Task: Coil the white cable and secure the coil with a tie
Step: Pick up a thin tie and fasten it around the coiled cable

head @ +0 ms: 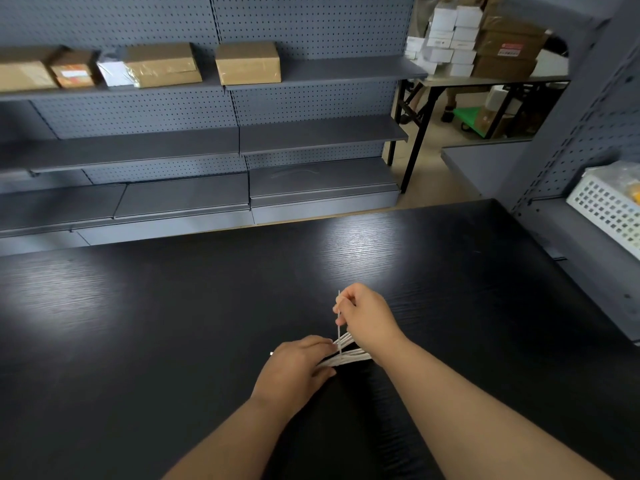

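Left hand (294, 368): cable (351, 356); right hand (367, 315): tie (339, 303).

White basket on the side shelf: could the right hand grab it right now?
Probably not right away. The right hand pinches the tie above the cable, and the basket sits far off to the right on a shelf beyond the table edge. Nothing blocks the path, though.

Stockroom: grey pegboard shelving (311, 133), cardboard boxes (247, 64), stacked white cartons (446, 36).
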`<state>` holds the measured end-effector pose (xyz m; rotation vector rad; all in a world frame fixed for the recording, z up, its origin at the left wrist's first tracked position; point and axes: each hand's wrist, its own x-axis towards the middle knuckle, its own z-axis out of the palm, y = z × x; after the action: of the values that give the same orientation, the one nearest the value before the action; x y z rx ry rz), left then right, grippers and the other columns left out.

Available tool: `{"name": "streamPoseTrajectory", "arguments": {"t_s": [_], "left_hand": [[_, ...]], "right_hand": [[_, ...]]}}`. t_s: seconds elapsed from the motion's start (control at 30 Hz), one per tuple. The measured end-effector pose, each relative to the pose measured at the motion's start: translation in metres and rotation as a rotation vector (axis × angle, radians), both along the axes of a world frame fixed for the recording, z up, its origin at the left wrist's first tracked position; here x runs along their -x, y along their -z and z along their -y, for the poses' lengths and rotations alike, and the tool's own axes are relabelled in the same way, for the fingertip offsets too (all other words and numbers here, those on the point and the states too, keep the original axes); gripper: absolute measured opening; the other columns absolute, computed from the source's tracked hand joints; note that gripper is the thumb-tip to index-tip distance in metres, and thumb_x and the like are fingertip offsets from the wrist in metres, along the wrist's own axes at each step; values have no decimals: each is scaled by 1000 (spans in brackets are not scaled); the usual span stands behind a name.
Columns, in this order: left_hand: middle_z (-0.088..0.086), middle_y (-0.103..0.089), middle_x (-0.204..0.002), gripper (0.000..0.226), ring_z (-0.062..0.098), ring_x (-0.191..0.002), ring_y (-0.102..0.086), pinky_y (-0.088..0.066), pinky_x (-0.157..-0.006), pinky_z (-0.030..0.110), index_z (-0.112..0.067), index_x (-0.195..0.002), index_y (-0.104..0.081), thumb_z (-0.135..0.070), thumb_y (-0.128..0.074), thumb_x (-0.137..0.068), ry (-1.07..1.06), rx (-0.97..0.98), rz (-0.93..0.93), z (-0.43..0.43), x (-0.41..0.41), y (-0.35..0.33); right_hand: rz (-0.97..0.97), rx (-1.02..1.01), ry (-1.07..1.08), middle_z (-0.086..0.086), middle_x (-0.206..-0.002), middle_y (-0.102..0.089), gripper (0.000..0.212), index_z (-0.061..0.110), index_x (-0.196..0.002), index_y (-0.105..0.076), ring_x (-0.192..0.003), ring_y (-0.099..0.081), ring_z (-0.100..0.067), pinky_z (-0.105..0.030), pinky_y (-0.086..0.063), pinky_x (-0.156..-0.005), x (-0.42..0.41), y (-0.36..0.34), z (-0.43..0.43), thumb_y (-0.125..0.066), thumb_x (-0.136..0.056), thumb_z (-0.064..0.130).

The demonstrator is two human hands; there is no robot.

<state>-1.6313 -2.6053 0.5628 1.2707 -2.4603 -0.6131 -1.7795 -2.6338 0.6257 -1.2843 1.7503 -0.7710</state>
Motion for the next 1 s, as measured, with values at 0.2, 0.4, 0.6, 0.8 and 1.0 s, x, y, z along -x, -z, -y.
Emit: {"name": "streamPoseTrajectory", "arguments": {"t_s": [0.2, 0.4, 0.6, 0.8, 1.0], "left_hand": [[-11, -70, -105, 29, 7, -89, -67, -50, -79, 17, -25, -102, -70, -23, -73, -73, -20, 60, -20, 5, -3, 2], [-8, -66, -112, 27, 14, -92, -66, -54, -80, 29, -26, -110, -64, -31, -57, -84, 77, 135, 75, 8, -6, 1], [-8, -60, -121, 42, 17, -106, -58, -48, -87, 34, -39, -131, -42, -42, -42, -89, 129, 89, 177, 13, -27, -2], [-12, -69, -97, 28, 12, -87, -65, -51, -76, 22, -32, -107, -61, -30, -65, -79, 64, 103, 104, 21, -48, -4], [-12, -71, -82, 24, 10, -70, -67, -53, -62, 20, -25, -90, -70, -16, -77, -69, 40, 123, 49, 15, -46, -2]], "right_hand": [[154, 27, 145, -5, -82, -62, 16, 13, -82, -54, -64, -57, -11, -32, -52, -72, -2, -7, 2, -43, -93, 10], [139, 20, 93, -4, -85, -62, 14, 13, -84, -54, -65, -56, -8, -24, -48, -67, -4, -9, -3, -44, -93, 11], [106, -33, 1, -4, -90, -64, 15, 14, -85, -53, -67, -57, -10, -26, -51, -69, -2, -14, -4, -41, -94, 12], [115, -36, -69, -4, -88, -65, 15, 15, -86, -52, -70, -58, -12, -29, -53, -74, -16, -17, -4, -41, -95, 13], [-29, 22, -155, -3, -92, -62, 17, 18, -82, -49, -79, -57, -16, -28, -52, -76, -39, -19, 0, -39, -94, 12]]}}
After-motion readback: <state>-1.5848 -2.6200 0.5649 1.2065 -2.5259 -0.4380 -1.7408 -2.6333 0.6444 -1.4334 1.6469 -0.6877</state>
